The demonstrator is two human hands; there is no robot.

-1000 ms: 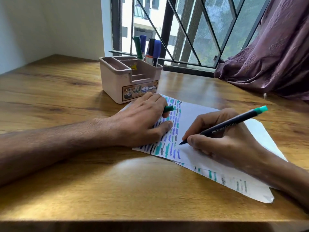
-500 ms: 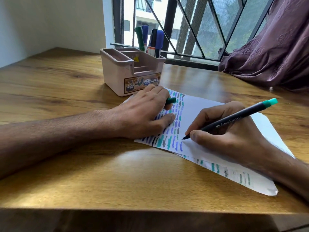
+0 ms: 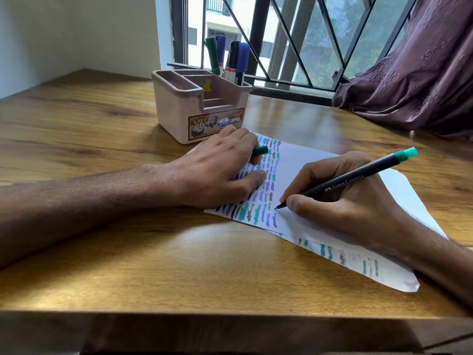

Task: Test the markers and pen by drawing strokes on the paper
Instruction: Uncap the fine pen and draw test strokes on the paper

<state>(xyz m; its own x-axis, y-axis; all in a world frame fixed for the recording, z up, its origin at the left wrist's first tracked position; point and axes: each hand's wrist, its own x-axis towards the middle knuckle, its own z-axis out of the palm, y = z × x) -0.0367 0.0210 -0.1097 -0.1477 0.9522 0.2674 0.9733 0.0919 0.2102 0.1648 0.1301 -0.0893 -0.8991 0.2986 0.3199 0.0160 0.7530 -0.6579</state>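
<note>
Half the paper (image 3: 307, 162) striped, half bare; my right hand (image 3: 345, 203) pinches the pen (image 3: 358, 178), tip down — left hand (image 3: 217, 170) curls fingers (image 3: 240, 139) round a green cap (image 3: 261, 150).

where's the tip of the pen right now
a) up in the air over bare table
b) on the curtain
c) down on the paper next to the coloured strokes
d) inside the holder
c: the pen in the right hand has its tip down on the paper, just right of the coloured strokes, while the left hand rests on the sheet with a green cap in its fingers.
</note>
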